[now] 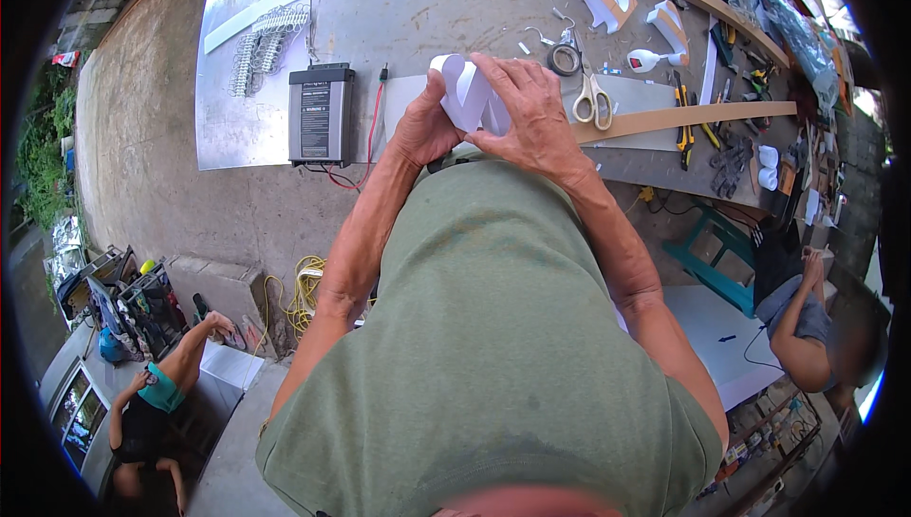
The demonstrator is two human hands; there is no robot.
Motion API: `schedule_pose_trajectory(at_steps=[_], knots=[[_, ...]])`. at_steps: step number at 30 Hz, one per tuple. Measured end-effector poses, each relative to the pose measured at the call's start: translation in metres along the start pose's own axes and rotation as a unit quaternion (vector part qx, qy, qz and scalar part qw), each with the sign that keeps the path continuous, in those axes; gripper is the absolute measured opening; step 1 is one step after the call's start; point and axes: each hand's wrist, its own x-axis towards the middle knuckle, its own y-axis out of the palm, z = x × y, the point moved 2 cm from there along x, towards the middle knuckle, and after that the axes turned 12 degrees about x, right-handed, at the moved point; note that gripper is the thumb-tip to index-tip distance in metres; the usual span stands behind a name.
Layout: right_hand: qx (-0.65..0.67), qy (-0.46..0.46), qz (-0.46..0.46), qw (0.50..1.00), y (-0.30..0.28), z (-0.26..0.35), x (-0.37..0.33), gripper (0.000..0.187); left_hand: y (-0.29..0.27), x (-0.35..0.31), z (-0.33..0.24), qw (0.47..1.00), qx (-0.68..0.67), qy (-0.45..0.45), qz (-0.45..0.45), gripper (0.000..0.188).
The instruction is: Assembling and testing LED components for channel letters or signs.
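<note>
a curved white strip sits gripped between the left hand and right hand.

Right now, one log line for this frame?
left hand: grips white strip | right hand: grips strip from above | scissors: right of hands, on table | grey box: left of hands

We see a smooth white strip, thin like plastic or card, bent in our hands. The bench top looks grey, matt and scuffed. The scissors have shiny metal blades and pale plastic handles. A long wooden strip looks plain and matt. The dark box seems ribbed metal.
</note>
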Motion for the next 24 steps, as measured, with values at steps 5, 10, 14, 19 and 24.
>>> schedule_pose_trajectory(at_steps=[5,10,14,19,24], knots=[[-0.028,-0.043,0.002,0.999,0.000,0.010,0.007,0.091,0.009,-0.008,-0.007,0.999,0.043,0.004,-0.002,0.087],[-0.047,-0.036,0.019,0.998,0.000,-0.001,0.001,0.100,0.014,0.000,0.001,0.998,0.050,-0.011,0.025,0.083],[-0.030,-0.072,0.051,0.996,-0.003,0.001,0.014,0.100,0.017,-0.008,-0.005,0.998,0.030,0.042,0.036,0.087],[-0.025,-0.128,0.029,0.991,-0.009,0.026,0.036,0.097,0.019,-0.018,-0.030,0.987,-0.001,0.107,0.120,0.100],[0.043,-0.192,0.007,0.980,-0.015,0.044,0.048,0.093,0.029,-0.036,-0.056,0.987,0.037,0.132,0.080,0.130]])
